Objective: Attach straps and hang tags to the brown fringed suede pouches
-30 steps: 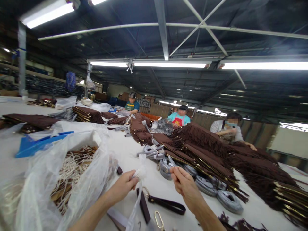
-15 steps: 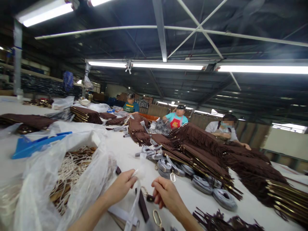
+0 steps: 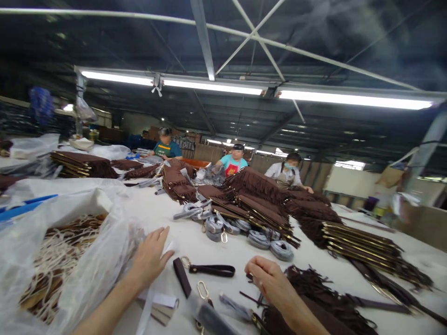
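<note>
My left hand (image 3: 152, 253) is open over the white table, fingers stretched and thumb apart, beside a strip of thin white plastic (image 3: 150, 302). A dark brown wrist strap (image 3: 213, 270) with a gold ring lies flat between my hands. Near it are another short dark brown strap (image 3: 182, 277) and a gold oval clasp (image 3: 202, 289). My right hand (image 3: 267, 277) is closed, fingers curled, just above a brown fringed piece (image 3: 314, 288). A small dark bit shows under its fingertips; what it holds, if anything, I cannot make out.
At left stands a clear plastic bag (image 3: 115, 251) of white netted cord and brown pieces. Plastic-wrapped grey coils (image 3: 258, 239) lie ahead, before stacks of brown fringed pieces (image 3: 258, 186). Tags (image 3: 160, 304) lie near my left forearm. Several co-workers sit across the table.
My left hand has opened from its pinch on the white plastic. My right hand has moved right, away from the wrist strap, which now lies stretched out. The view has turned right.
</note>
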### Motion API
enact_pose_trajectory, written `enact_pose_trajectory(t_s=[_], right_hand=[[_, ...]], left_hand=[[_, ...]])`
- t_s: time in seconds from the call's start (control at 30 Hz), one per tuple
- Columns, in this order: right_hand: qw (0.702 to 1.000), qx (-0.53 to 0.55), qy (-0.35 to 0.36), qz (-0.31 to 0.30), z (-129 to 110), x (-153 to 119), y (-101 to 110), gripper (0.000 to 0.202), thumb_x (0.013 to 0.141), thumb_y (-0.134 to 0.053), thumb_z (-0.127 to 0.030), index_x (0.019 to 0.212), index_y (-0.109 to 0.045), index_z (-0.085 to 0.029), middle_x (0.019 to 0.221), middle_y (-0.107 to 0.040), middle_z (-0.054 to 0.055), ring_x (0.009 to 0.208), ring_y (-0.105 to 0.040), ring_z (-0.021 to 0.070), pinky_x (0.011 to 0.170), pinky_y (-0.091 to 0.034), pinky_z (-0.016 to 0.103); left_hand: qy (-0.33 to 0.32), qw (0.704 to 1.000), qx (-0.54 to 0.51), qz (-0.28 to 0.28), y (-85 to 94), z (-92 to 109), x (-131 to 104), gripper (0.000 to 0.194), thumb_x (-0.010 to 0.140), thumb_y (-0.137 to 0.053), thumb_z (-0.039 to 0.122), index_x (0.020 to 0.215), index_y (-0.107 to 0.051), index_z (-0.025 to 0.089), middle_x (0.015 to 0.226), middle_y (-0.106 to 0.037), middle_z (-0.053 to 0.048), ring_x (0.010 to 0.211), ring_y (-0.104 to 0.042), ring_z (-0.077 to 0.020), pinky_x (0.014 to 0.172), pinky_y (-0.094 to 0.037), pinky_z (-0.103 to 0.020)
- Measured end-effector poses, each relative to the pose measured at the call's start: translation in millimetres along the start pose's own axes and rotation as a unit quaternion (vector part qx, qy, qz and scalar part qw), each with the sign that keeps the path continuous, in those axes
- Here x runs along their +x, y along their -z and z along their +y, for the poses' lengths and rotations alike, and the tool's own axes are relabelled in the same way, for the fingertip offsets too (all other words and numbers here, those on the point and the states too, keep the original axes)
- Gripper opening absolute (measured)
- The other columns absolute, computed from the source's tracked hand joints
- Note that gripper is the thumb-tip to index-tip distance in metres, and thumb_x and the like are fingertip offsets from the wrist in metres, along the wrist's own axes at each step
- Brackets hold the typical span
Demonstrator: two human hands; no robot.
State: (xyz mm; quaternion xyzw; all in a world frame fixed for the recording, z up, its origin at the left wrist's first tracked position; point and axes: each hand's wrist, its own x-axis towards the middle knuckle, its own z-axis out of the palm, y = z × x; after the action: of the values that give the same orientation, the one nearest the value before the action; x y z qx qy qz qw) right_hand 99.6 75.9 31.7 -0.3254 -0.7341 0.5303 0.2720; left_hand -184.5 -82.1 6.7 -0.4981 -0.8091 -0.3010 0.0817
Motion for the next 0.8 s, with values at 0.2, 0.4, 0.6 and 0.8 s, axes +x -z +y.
enact_pose_trajectory(t_s=[0.2,0.4,0.6,0.8], right_hand=[[0.981,-0.164,0.104,0.01,-18.3,-52.2,2.6,0.024,0.081,-0.045,-0.035,0.062,-0.05,-0.02,0.053,-0.043,-0.005,0.052,-0.041,0.0133,0.05,-0.027,0.024],[0.926,-0.33,0.182,0.027,-26.0,-93.4,11.6,0.028,0.092,-0.045,-0.025,0.064,-0.049,-0.022,0.057,-0.05,-0.004,0.052,-0.046,0.0136,0.053,-0.024,0.026],[0.916,-0.366,0.162,0.023,-16.8,-127.2,42.3,0.026,0.093,-0.049,-0.021,0.069,-0.059,-0.022,0.061,-0.06,-0.003,0.055,-0.055,0.0152,0.055,-0.029,0.027],[0.939,-0.316,0.137,-0.008,-4.5,-153.3,54.0,0.019,0.088,-0.053,-0.017,0.085,-0.07,-0.024,0.085,-0.066,0.003,0.077,-0.062,0.0208,0.07,-0.044,0.028]], left_hand=[[-0.014,0.896,-0.399,-0.194,5.3,87.9,-19.6,0.056,0.084,-0.051,0.051,0.132,-0.051,0.024,0.141,-0.051,-0.009,0.128,-0.046,-0.0273,0.106,-0.035,-0.041],[0.076,0.697,-0.584,-0.408,-11.7,164.5,-47.7,0.047,0.07,-0.069,0.055,0.095,-0.061,0.016,0.075,-0.066,-0.001,0.07,-0.061,-0.0147,0.067,-0.044,-0.026],[0.032,0.753,-0.487,-0.44,-9.0,170.9,-55.4,0.032,0.07,-0.062,0.049,0.07,-0.056,0.017,0.049,-0.047,0.007,0.045,-0.038,-0.008,0.049,-0.028,-0.022],[-0.087,0.853,-0.331,-0.393,-3.1,174.6,-67.2,0.019,0.075,-0.049,0.03,0.059,-0.048,0.019,0.053,-0.043,0.006,0.054,-0.037,-0.0112,0.053,-0.026,-0.023]])
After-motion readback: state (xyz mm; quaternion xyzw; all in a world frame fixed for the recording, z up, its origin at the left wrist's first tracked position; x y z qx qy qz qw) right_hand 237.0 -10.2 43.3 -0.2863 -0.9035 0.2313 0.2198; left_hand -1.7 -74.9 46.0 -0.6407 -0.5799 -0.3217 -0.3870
